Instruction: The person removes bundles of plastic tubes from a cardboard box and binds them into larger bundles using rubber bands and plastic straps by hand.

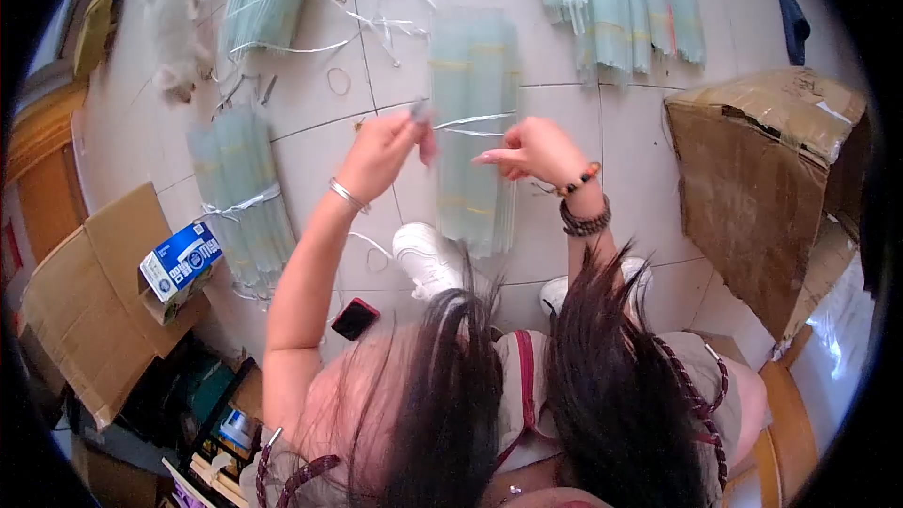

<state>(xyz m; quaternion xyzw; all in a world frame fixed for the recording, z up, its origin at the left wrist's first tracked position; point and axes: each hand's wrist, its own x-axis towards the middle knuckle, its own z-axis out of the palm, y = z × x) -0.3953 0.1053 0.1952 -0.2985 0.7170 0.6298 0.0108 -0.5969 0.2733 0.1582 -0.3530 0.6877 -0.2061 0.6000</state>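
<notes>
A bundle of pale green translucent strips lies on the tiled floor between my hands, with yellow bands around it. White string crosses the bundle at the height of my hands. At the bundle's left edge, my left hand is closed, pinching a small greyish thing that is blurred and that I cannot make out. Over the right edge, my right hand has its fingers curled together near the string; whatever they hold is hidden.
More strip bundles lie at left, upper left and upper right. A white animal lies at upper left. A cardboard box stands right, a blue-white carton left, a phone near my shoes.
</notes>
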